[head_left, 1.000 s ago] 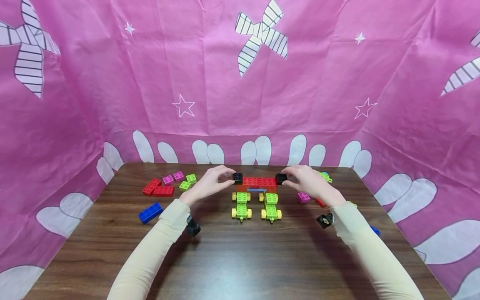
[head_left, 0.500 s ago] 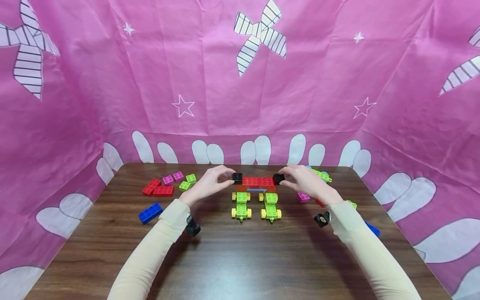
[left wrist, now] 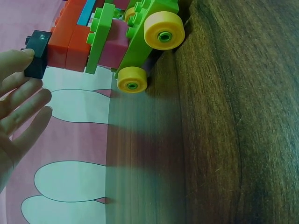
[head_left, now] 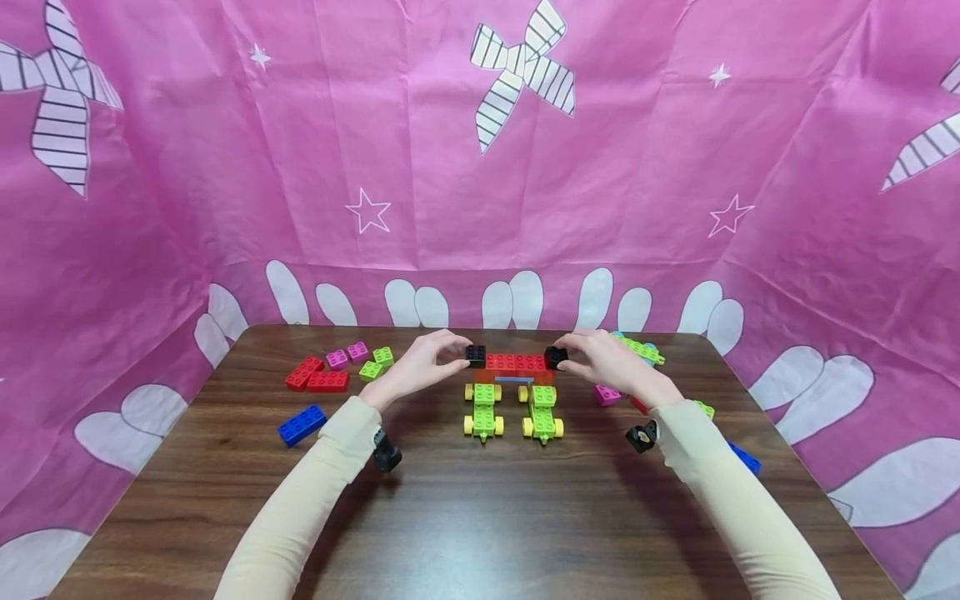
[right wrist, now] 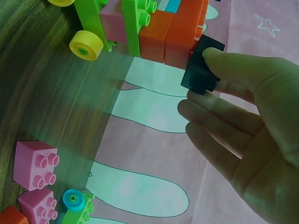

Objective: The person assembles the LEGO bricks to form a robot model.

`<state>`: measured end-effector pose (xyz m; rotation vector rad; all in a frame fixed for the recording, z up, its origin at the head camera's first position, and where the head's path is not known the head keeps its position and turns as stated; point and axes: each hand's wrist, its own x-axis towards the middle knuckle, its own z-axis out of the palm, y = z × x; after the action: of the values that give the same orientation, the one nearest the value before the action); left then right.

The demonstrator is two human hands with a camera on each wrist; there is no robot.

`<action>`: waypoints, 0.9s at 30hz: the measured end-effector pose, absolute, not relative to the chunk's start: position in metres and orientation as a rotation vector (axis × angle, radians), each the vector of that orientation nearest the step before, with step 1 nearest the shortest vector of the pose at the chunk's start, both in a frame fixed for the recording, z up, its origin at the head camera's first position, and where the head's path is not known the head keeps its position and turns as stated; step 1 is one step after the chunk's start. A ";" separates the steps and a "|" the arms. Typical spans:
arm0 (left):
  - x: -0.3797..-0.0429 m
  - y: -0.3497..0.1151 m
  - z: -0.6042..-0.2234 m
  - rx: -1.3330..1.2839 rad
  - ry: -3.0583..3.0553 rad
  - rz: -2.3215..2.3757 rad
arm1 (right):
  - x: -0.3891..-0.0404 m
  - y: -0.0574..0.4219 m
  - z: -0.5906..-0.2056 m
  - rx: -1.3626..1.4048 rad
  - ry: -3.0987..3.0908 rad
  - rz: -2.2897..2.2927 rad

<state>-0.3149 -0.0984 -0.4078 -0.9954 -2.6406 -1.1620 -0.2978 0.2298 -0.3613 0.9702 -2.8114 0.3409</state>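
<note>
Two green wheeled bases (head_left: pixel 483 421) with yellow wheels stand side by side on the table, bearing a built-up toy brick structure. Red bricks (head_left: pixel 516 363) span its top, with a thin blue strip (head_left: pixel 513 380) below their studs. My left hand (head_left: pixel 420 367) pinches a black brick (left wrist: pixel 38 53) at the left end of the top red bricks, thumb on the near side. At the opposite end my right hand (head_left: pixel 611 362) pinches another black brick (right wrist: pixel 203 63) between thumb and forefinger, right at the red brick's edge. The remaining fingers of both hands extend below the bricks.
Left on the table lie red bricks (head_left: pixel 327 382), pink bricks (head_left: pixel 357 351), green bricks (head_left: pixel 371 371) and a blue brick (head_left: pixel 302 425). To the right are pink bricks (right wrist: pixel 36 165), a green base with blue wheels (right wrist: pixel 74 199) and a blue brick (head_left: pixel 745 457). A pink curtain (head_left: pixel 480 225) hangs behind.
My right hand has shifted slightly left with its black brick, bringing it closer against the end of the red bricks. The left hand holds its place.
</note>
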 end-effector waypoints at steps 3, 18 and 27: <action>-0.315 -0.098 -0.408 -0.996 -2.642 -1.160 | -0.298 0.231 -0.362 0.977 -2.804 0.354; -0.316 -0.098 -0.409 -1.004 -2.609 -1.163 | -0.301 0.228 -0.365 1.015 -2.776 0.355; -0.314 -0.098 -0.408 -1.009 -2.605 -1.160 | -0.301 0.229 -0.366 1.005 -2.786 0.351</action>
<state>-0.3138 -0.0975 -0.4081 -1.0090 -2.6053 -1.1599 -0.3015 0.2290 -0.3665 1.0046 -2.7858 0.3513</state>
